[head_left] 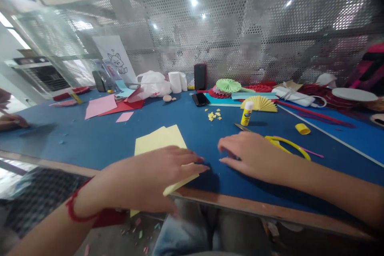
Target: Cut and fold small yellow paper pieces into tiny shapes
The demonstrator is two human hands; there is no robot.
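Note:
My left hand (165,172) lies over pale yellow paper (159,138), fingers stretched out; its thumb is blurred near the table's front edge. A folded flap of the paper shows under that palm and sticks out past the fingers. To the right, my right hand (249,154) rests on the blue table with fingers curved and apart, holding nothing. Beside it are yellow-handled scissors (291,144), partly hidden behind the hand and wrist. An uncapped glue stick (247,115) stands upright just beyond, and its yellow cap (303,129) lies farther right.
Small yellow paper scraps (213,115) lie mid-table. Behind are a black phone (201,99), a yellow pleated fan (261,104), a green paper rosette (228,85) and a white power strip (295,97). Pink paper (100,106) lies left; another person's hand (13,121) rests at far left.

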